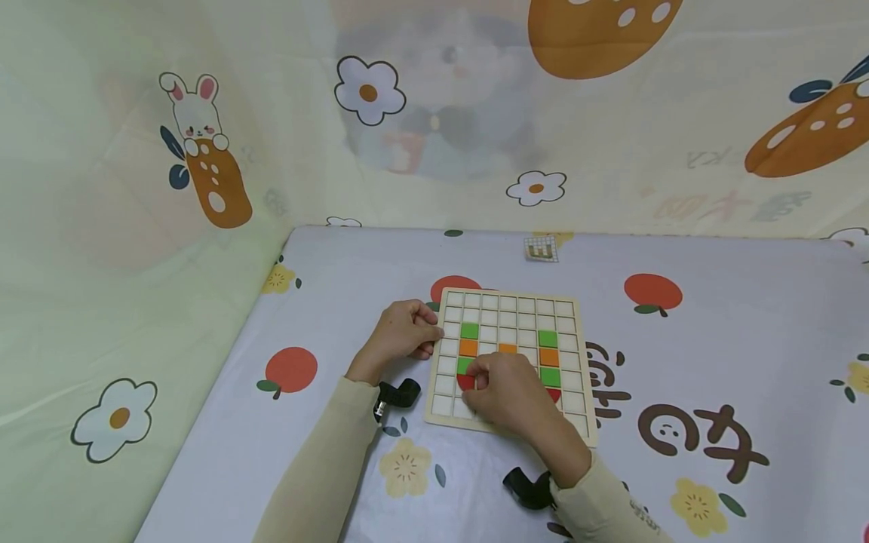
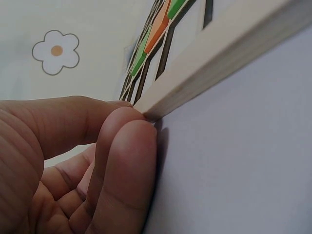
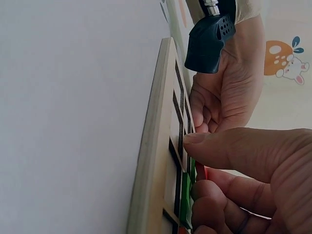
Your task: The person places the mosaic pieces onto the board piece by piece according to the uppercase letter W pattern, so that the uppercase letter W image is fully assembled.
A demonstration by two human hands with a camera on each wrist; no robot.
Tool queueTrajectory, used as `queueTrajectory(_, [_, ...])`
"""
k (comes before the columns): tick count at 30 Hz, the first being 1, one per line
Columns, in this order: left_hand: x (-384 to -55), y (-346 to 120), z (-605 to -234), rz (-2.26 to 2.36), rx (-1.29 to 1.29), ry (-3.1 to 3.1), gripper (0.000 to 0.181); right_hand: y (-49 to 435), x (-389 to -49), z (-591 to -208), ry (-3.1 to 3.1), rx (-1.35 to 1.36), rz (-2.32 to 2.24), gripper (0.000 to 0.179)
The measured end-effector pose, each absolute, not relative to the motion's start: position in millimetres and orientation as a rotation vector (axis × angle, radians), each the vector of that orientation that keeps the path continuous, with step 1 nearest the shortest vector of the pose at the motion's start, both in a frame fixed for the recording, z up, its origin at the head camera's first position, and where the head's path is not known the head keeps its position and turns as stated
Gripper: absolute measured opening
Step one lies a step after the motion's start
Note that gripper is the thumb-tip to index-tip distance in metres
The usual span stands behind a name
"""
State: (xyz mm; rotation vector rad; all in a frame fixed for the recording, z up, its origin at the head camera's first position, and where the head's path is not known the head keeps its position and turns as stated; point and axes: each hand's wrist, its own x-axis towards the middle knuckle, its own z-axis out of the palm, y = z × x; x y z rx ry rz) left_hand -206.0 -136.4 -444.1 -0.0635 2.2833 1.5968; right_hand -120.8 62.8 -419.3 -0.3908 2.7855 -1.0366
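A square wooden grid board (image 1: 489, 317) lies on the table, its cells pale. Green tiles (image 1: 547, 338) and orange tiles (image 1: 548, 357) form two columns, with another orange tile (image 1: 508, 348) between them. A rounded red tile (image 1: 554, 394) sits below the right column. At the foot of the left column, my right hand (image 1: 512, 388) pinches another red tile (image 3: 201, 171) between thumb and fingers, beside a green tile (image 3: 186, 200). My left hand (image 1: 400, 332) holds the board's left edge, with thumb and finger at the wooden rim (image 2: 204, 73). My right hand hides some of the lower cells.
A small card with a gridded pattern (image 1: 541, 249) lies beyond the board, near the back cloth. Black wrist cameras (image 1: 529, 489) hang by both sleeves. The tablecloth (image 1: 326, 452) is printed with fruit, flowers and lettering. Printed cloth walls (image 1: 271, 90) stand behind and at left.
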Motion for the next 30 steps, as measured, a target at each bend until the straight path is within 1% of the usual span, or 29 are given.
queueTrajectory(30, [-205.1, -137.2, -442.4, 1.597, -0.068, 2.280, 0.018, 63.7, -117.6, -418.5, 2.782, -0.383, -1.003, 0.011])
